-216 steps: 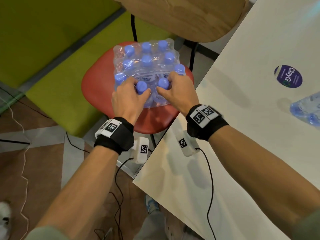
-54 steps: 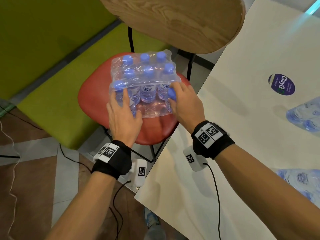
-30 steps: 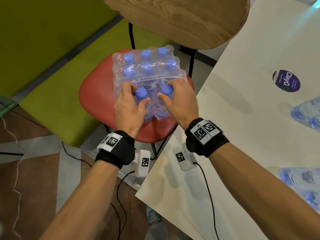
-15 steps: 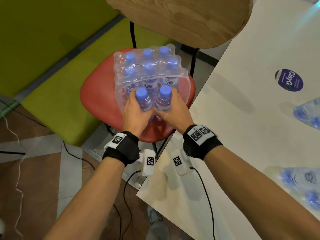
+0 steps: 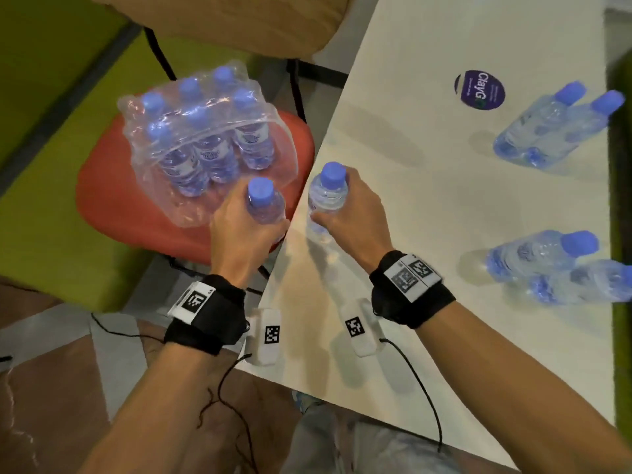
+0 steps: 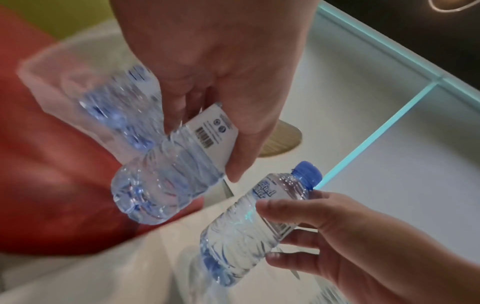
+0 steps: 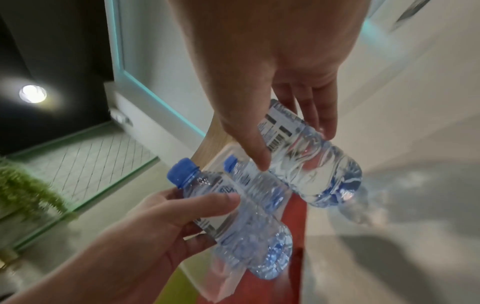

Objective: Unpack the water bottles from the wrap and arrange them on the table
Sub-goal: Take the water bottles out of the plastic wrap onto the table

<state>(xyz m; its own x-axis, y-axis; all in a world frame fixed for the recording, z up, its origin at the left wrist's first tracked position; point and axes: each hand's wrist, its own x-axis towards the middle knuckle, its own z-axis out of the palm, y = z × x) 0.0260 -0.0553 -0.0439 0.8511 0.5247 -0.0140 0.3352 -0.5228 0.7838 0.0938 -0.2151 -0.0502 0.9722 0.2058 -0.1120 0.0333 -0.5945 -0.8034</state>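
Observation:
The torn clear wrap [image 5: 205,142] with several blue-capped water bottles stands on the red chair seat [image 5: 113,206], its near side open. My left hand [image 5: 251,227] grips one freed bottle [image 5: 265,203] upright over the seat's right edge. In the left wrist view, the left hand [image 6: 221,92] is curled round that bottle [image 6: 166,181]. My right hand [image 5: 347,213] grips a second bottle [image 5: 328,196] just over the white table's [image 5: 427,206] left edge; in the right wrist view this bottle [image 7: 319,164] hangs tilted above the surface.
Two pairs of bottles stand on the table at the right, one far [image 5: 554,128] and one near [image 5: 547,265]. A round purple sticker [image 5: 479,90] lies beyond them. A wooden chair back [image 5: 239,22] rises behind the pack. Cables trail down from both wrists.
Each hand has pulled a bottle out of the wrap's open near side and carried it right. The right hand's bottle is now over the table edge. The pack stays on the seat.

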